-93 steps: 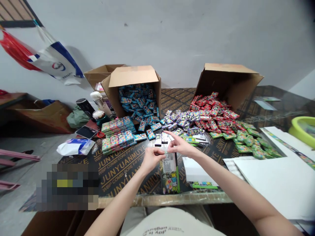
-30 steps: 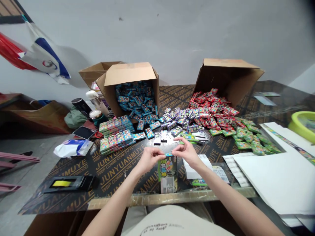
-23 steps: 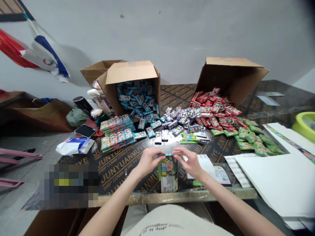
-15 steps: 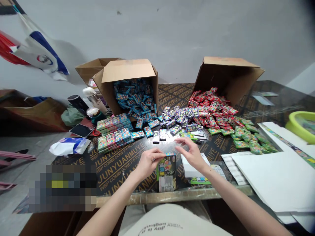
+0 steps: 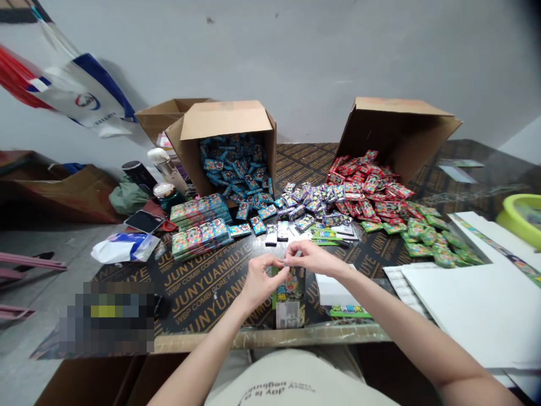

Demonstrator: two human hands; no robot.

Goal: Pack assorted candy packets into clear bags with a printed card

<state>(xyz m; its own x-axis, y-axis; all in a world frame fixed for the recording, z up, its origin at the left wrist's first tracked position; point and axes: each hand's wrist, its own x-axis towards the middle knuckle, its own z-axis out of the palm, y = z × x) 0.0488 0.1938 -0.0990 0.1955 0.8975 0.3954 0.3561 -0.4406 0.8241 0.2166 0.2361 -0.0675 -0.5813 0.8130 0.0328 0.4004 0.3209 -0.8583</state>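
A flat printed packet [image 5: 289,301], green and black with colourful lettering and a grey panel, is directly in front of me near the table's front edge. My left hand [image 5: 264,279] has its thumb and forefinger curled together at the packet's top end. From the other side, my right hand [image 5: 310,259] meets it there, fingertips pinched and touching the left fingers. The fingers cover the top edge, so the exact grip is partly hidden. Just beyond my hands lie two small white-and-purple packs [image 5: 276,232], side by side. Loose purple packs [image 5: 313,200] form a pile behind them.
An open carton [image 5: 228,121] spills blue packs [image 5: 236,169]; another carton [image 5: 397,107] spills red packs [image 5: 372,192]. Green packs [image 5: 439,242] lie right, near white sheets [image 5: 473,299]. Stacked colourful boxes [image 5: 200,237] and bottles [image 5: 167,169] stand left. White paper [image 5: 336,290] sits beside my right forearm.
The packet was turned end for end between the first two frames. Half a second ago my right hand was lifted off with fingers apart; now its fingertips are back against my left fingers.
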